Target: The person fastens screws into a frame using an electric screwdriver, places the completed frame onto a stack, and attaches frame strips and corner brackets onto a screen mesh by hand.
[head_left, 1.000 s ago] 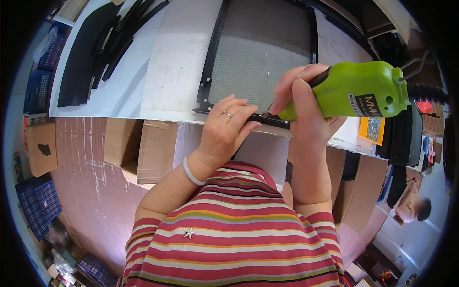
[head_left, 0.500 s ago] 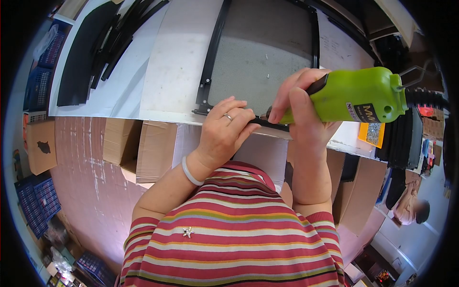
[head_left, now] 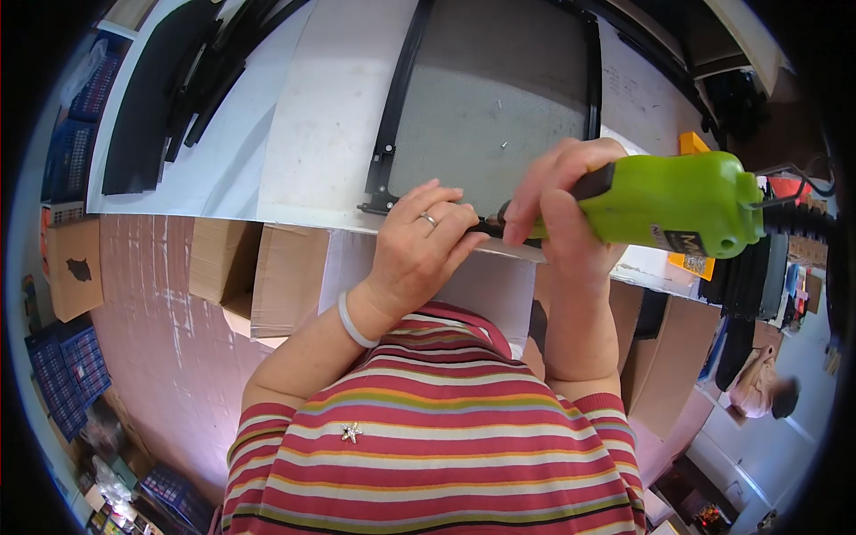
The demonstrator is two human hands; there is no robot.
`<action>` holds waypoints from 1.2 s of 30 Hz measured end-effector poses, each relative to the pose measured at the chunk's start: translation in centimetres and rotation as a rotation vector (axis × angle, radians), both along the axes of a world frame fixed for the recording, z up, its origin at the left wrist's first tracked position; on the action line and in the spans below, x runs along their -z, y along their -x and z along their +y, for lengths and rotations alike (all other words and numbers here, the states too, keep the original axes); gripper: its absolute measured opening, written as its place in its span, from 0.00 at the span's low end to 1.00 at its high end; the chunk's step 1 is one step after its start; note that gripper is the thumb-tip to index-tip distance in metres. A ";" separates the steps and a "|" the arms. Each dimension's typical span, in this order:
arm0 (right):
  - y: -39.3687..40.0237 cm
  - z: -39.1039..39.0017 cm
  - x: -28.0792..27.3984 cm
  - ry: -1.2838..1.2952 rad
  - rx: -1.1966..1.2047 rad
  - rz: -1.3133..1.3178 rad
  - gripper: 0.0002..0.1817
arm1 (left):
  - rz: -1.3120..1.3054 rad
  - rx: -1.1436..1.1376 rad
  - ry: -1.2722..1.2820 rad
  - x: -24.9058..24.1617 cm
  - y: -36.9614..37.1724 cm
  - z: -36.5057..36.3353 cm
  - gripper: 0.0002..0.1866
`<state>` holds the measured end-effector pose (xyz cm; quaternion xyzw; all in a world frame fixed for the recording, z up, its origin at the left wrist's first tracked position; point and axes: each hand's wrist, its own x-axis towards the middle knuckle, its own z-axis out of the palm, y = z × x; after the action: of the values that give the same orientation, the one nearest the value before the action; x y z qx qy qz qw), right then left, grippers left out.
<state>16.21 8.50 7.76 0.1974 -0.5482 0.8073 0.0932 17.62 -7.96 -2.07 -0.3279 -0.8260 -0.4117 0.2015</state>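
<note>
My right hand [head_left: 571, 205] is wrapped around a green electric screwdriver [head_left: 673, 201], held nearly level with its cable end to the right. Its tip points left at the near bar of a black frame [head_left: 389, 134], though fingers partly hide the contact. My left hand [head_left: 423, 241], with a ring and a pale wristband, pinches that same near bar just left of the tip. Grey mesh [head_left: 473, 98] fills the frame, and two small screws [head_left: 504, 144] lie on it.
Black strips [head_left: 214, 98] lie on the white table [head_left: 303, 134] at the left. Open cardboard boxes [head_left: 290, 276] stand below the table edge. An orange box [head_left: 691, 264] sits under the screwdriver at right. Another person [head_left: 758, 388] is at far right.
The rear of the screwdriver has swung slightly down toward my body and a little right, with my right hand following. My left hand stays on the bar. The frame shifted slightly.
</note>
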 end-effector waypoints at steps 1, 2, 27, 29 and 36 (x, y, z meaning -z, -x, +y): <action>0.2 0.0 0.0 -0.064 -0.024 0.031 0.05 | 0.000 -0.004 0.001 -0.1 0.0 0.0 0.16; 0.4 -0.2 -0.1 -0.066 -0.026 0.032 0.05 | 0.001 -0.007 0.002 -0.2 0.0 0.0 0.16; 0.4 5.1 -6.0 -0.055 0.294 0.044 0.04 | 0.087 0.168 0.039 0.8 -0.4 1.1 0.16; 0.8 6.2 -6.3 -0.140 0.508 0.059 0.03 | 0.021 0.225 0.080 -0.6 -0.6 0.3 0.20; -0.7 7.2 -6.0 -0.105 0.587 -0.021 0.01 | 0.033 0.350 0.174 -1.2 1.7 -1.7 0.19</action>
<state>16.93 15.67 13.72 0.0267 -0.6239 0.7183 0.3067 15.90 -9.70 -0.91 -0.4894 -0.7855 -0.3621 0.1111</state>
